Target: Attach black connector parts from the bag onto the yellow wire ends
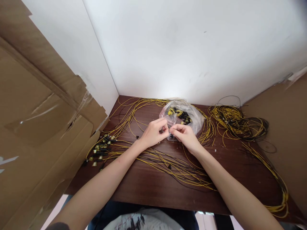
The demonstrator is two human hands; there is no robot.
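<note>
Yellow and black wires (178, 169) are running across the bench (134, 188) under the forearms (120, 166). Toward the back edge, by a plastic bag (198, 118), the left hand (154, 131) and the right hand (187, 135) are pinching finger to thumb, hiding what they are holding. Loosening fingers could be dropping it among the wires, and a moving arm could be dragging those off the front edge.

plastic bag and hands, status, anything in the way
Left hand, right hand pinched, nearly touching; anything held unclear. Plastic bag open, yellow-black parts inside. Wires cross under left forearm.
</note>
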